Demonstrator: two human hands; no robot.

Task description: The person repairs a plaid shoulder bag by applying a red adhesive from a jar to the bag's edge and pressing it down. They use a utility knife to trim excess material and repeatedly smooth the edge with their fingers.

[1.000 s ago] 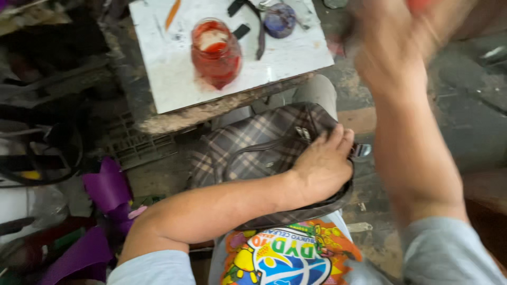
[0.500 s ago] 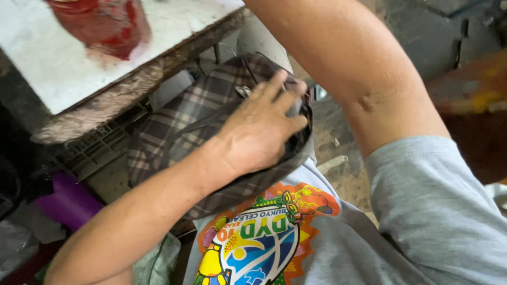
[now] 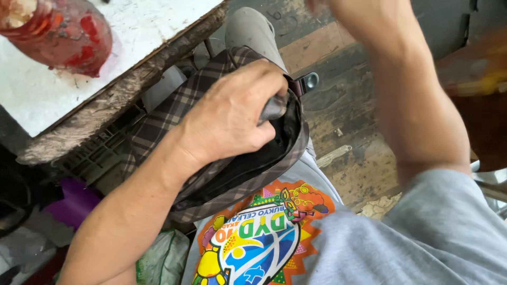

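Observation:
A brown plaid bag (image 3: 174,113) lies on my lap, its dark opening (image 3: 253,161) gaping toward me. My left hand (image 3: 232,113) rests on top of the bag and its fingers pinch the upper edge of the opening, holding it apart. My right arm (image 3: 417,116) rises up the right side of the view; the right hand is blurred at the top edge and mostly cut off, so what it holds cannot be made out. A black buckle (image 3: 306,82) hangs at the bag's far end.
A worn white tabletop (image 3: 121,47) fills the upper left, with a red-stained jar (image 3: 58,34) on it. Below it lie a dark crate, a purple object (image 3: 74,203) and a pale plastic bag (image 3: 163,258). Wooden floorboards (image 3: 348,137) show to the right.
The view has closed in on the bag. My left hand went from lying flat on the bag to gripping its upper edge, and the opening now gapes. My right arm stays raised.

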